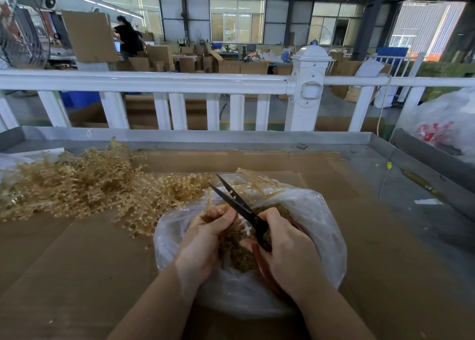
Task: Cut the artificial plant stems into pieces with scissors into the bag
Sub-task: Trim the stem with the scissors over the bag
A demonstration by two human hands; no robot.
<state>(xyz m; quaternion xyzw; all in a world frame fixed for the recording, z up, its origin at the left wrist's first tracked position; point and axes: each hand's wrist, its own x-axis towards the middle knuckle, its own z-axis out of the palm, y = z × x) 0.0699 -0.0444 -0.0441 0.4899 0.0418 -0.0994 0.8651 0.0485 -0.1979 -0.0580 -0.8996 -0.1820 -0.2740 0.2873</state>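
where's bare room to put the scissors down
Bare cardboard right of the bag, and behind it toward the tray's far wall. The left is crowded with the stem pile, spilling up to the bag.

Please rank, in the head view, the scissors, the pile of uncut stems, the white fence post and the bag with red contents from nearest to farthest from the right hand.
From the right hand:
1. scissors, gripped in it.
2. pile of uncut stems, left on the cardboard.
3. bag with red contents, far right.
4. white fence post, behind the table.

- Right hand [285, 247] grips scissors [239, 206], blades apart, over the clear bag [321, 226].
- Left hand [205, 239] pinches tan stems [77, 183] beside the blades.
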